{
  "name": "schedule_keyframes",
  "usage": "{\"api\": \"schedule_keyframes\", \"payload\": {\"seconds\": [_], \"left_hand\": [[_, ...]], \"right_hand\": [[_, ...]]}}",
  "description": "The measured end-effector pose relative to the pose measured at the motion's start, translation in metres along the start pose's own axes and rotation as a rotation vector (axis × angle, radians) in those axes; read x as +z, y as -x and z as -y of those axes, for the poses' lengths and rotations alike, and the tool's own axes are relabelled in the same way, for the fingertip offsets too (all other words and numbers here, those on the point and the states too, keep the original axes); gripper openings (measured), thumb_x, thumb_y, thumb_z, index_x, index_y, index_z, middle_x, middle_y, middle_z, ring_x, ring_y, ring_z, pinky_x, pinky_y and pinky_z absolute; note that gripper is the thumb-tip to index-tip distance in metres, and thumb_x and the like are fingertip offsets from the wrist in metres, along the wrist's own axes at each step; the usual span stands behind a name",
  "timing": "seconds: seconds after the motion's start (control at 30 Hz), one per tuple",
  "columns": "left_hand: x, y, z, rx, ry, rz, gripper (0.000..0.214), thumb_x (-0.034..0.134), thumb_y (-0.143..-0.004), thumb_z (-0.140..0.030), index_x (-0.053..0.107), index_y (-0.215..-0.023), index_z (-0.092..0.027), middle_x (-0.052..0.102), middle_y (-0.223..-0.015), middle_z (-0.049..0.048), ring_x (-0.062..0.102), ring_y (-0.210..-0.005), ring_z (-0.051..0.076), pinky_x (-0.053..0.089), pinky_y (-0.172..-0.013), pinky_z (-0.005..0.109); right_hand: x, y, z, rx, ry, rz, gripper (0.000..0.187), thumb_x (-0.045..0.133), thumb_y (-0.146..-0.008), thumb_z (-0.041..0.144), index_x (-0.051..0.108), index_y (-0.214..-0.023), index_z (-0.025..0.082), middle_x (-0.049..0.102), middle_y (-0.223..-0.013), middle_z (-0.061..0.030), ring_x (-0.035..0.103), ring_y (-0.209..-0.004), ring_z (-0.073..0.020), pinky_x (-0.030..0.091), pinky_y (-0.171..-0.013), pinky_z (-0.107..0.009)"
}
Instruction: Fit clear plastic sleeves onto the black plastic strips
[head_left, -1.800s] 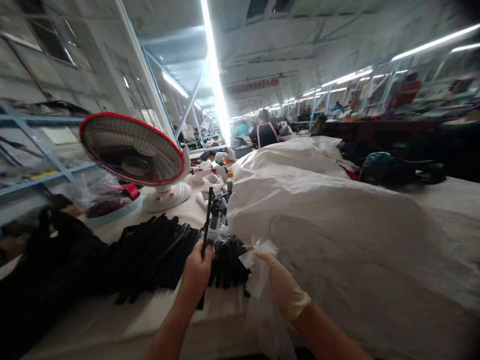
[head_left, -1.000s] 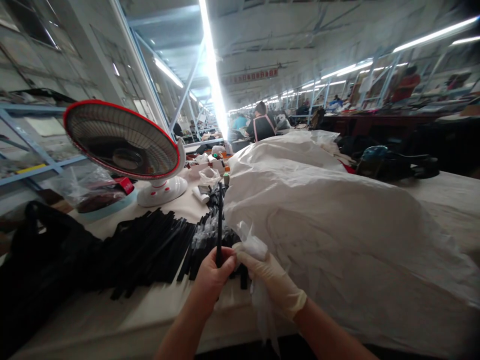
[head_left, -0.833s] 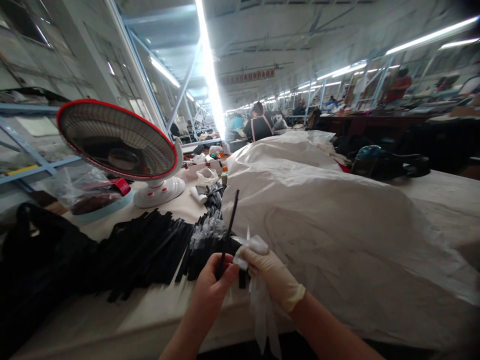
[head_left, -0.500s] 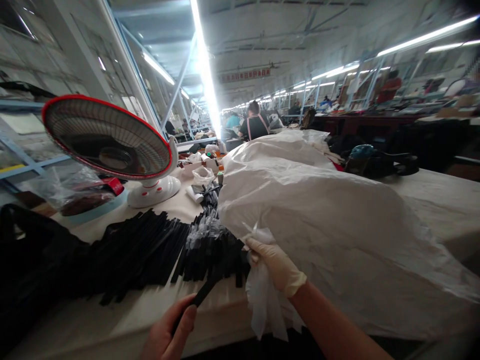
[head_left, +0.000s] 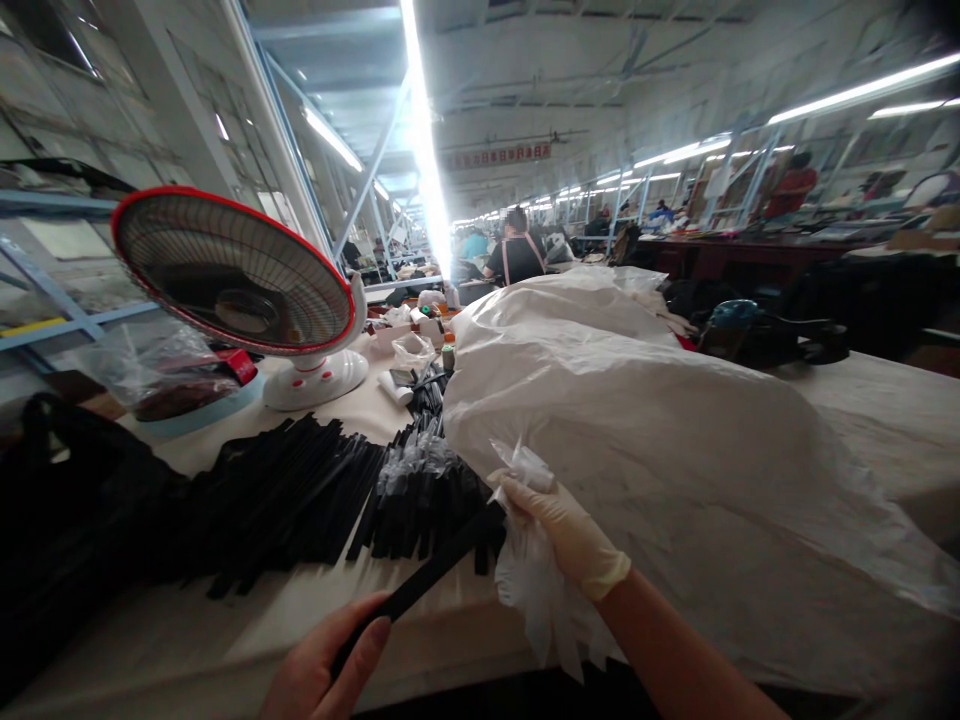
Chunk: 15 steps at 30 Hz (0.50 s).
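Black strip (head_left: 431,577) pinched by left hand (head_left: 324,668), tip at right hand (head_left: 566,540) fingers.

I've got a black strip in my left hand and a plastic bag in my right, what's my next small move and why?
Probably push the black strip forward into the plastic bag. The left hand grips its near end, and its far tip sits by the bag's bunched top, pinched in the gloved right hand.

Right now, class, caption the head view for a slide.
Bare left hand holds a black strip toward the gloved right hand gripping clear plastic.
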<state>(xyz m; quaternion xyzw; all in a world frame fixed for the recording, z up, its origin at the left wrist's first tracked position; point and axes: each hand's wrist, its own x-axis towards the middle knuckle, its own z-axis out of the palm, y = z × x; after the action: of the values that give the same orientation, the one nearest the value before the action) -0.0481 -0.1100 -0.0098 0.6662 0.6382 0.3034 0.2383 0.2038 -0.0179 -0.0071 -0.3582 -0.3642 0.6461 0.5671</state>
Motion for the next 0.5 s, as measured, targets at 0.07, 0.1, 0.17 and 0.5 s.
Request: {"api": "schedule_keyframes", "payload": {"seconds": [0.07,0.1,0.17,0.5], "left_hand": [[-0.002,-0.001,0.001,0.010,-0.025,0.002,0.037,0.050,-0.076,-0.053,0.072,-0.094,-0.029,0.075,-0.096,0.0017,0.068,-0.090,0.026,0.055,-0.078,0.030],[-0.003,-0.002,0.001,0.016,-0.044,-0.005,0.036,0.050,-0.076,-0.052,0.072,-0.093,-0.029,0.075,-0.095,0.0018,0.068,-0.090,0.026,0.055,-0.078,0.030],[-0.002,-0.003,0.002,0.030,-0.083,-0.032,0.034,0.052,-0.075,-0.051,0.072,-0.091,-0.028,0.075,-0.095,0.0018,0.068,-0.090,0.026,0.055,-0.078,0.031],[0.048,-0.015,-0.023,0.131,-0.082,-0.184,0.033,0.044,-0.084,-0.043,0.059,-0.106,-0.024,0.072,-0.093,0.0044,0.067,-0.083,0.023,0.052,-0.071,0.032]], "right_hand": [[-0.004,0.002,0.003,-0.012,0.077,0.026,0.029,0.073,-0.065,0.038,0.066,-0.084,0.017,0.058,-0.066,0.0018,0.046,-0.057,-0.0094,0.033,-0.055,-0.024],[-0.005,0.003,0.005,-0.030,0.132,0.038,0.028,0.072,-0.066,0.037,0.066,-0.085,0.017,0.058,-0.068,0.0014,0.046,-0.058,-0.0099,0.034,-0.056,-0.024],[-0.006,0.004,0.008,-0.064,0.230,0.048,0.029,0.072,-0.066,0.035,0.066,-0.089,0.018,0.059,-0.070,0.0013,0.046,-0.059,-0.0104,0.035,-0.056,-0.024],[0.025,0.020,-0.027,0.117,-0.048,0.192,0.032,0.078,-0.060,0.035,0.067,-0.082,0.015,0.066,-0.080,-0.0029,0.059,-0.074,-0.0156,0.045,-0.071,-0.027]]}}
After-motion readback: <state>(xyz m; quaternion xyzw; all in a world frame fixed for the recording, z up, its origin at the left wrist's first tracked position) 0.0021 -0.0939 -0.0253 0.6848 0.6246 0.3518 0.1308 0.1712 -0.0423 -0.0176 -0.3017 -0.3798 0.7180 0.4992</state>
